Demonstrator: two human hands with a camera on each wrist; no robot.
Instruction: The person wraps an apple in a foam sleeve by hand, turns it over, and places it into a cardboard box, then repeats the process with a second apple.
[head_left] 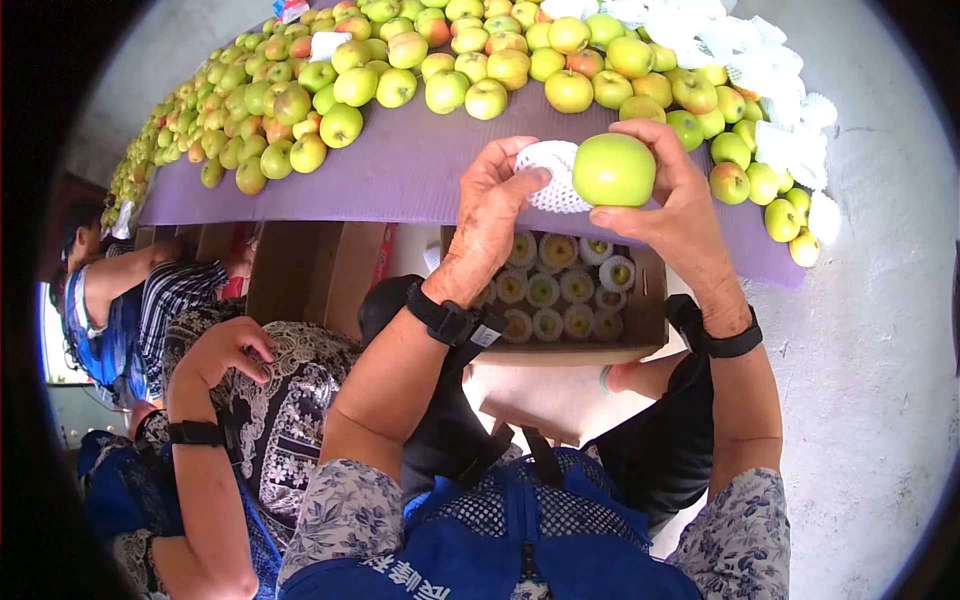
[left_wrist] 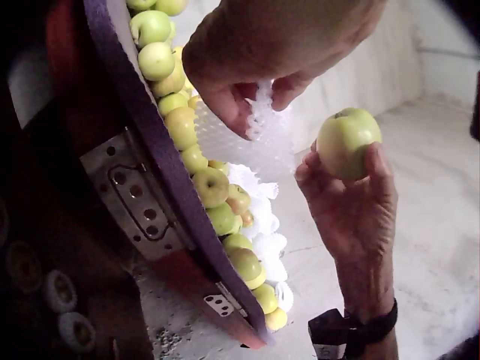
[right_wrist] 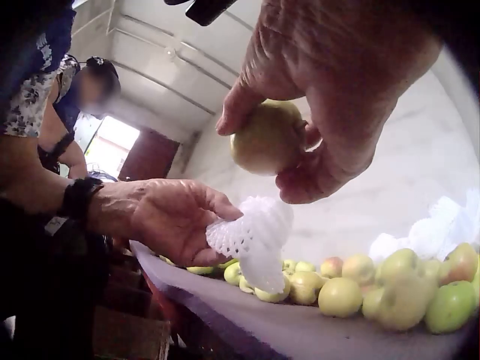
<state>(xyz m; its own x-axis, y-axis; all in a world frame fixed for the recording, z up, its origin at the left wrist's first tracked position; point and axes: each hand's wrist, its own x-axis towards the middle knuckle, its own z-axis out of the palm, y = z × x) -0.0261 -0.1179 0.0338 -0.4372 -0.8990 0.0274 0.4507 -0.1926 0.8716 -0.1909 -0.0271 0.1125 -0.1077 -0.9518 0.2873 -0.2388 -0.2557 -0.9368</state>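
Observation:
A green apple (head_left: pixel 614 170) is gripped between the thumb and fingers of my right hand (head_left: pixel 680 205), above the purple table edge. Just left of it, my left hand (head_left: pixel 490 205) pinches a white foam net (head_left: pixel 553 176) between thumb and fingers. In the left wrist view the net (left_wrist: pixel 247 142) hangs from the left hand (left_wrist: pixel 277 45), apart from the apple (left_wrist: pixel 349 143). The right wrist view has the apple (right_wrist: pixel 268 139) in the right hand (right_wrist: pixel 337 82), above the net (right_wrist: pixel 255 236) held by the left hand (right_wrist: pixel 169 217).
Many apples (head_left: pixel 355 86) cover the back of the purple table (head_left: pixel 400 175). White foam nets (head_left: pixel 790 150) are heaped at the right. Below the table edge stands a box (head_left: pixel 655 310) with netted apples in rows. Another person's hand (head_left: pixel 235 350) is at the left.

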